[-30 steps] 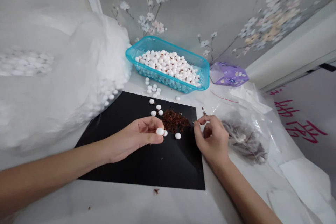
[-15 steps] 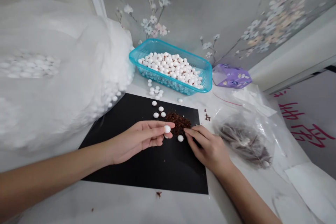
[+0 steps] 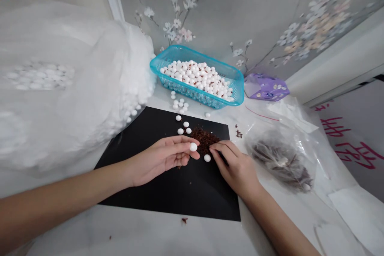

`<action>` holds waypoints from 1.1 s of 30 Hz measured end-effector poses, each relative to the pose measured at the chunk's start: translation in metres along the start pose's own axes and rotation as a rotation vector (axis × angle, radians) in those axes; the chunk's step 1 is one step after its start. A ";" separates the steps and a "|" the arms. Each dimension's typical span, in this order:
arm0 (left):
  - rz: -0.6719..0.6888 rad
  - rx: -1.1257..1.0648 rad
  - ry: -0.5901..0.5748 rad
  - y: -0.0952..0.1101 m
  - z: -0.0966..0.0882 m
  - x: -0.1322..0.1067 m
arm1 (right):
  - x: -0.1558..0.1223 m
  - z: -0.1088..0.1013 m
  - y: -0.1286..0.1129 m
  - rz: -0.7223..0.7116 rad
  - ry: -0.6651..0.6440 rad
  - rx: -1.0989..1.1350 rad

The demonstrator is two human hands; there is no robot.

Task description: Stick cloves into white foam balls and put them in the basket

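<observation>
A small white ball [image 3: 193, 147] is held between the thumb and fingers of my left hand [image 3: 168, 156], above the black mat [image 3: 168, 190]. My right hand [image 3: 235, 164] has its thumb and fingertips pinched together at the right edge of a heap of reddish-brown shreds [image 3: 204, 138]; whatever is between them is too small to make out. Another white ball [image 3: 207, 158] lies on the mat just left of the right fingertips. Several more white balls [image 3: 186, 124] rest on the mat's far side, behind my left hand.
A blue plastic basket [image 3: 198, 90] full of white balls with brown bits stands behind the mat. On the left bulges a big translucent bag [image 3: 90, 68] of white balls. A clear bag of dark brown strands [image 3: 282, 160] lies right, near a purple packet [image 3: 267, 87].
The whole view has shifted slightly. My left hand still grips the white ball, and my right fingertips remain pinched at the heap's edge, barely moved.
</observation>
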State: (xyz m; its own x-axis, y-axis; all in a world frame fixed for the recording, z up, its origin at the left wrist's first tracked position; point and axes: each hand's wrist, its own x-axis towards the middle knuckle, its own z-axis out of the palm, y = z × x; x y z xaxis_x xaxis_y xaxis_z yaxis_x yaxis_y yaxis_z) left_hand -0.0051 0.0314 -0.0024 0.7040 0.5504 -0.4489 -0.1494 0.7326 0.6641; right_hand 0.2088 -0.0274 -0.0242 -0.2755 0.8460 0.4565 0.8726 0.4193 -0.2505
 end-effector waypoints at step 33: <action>0.090 0.299 0.016 -0.002 0.007 -0.003 | 0.003 -0.002 -0.054 0.192 0.343 0.422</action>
State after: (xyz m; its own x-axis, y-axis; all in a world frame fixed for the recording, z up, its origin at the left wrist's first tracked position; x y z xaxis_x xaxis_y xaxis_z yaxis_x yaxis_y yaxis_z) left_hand -0.0017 0.0252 0.0018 0.6859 0.6156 -0.3879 0.0018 0.5317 0.8469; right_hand 0.1613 -0.0484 -0.0074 0.0805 0.7942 0.6024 0.6378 0.4234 -0.6434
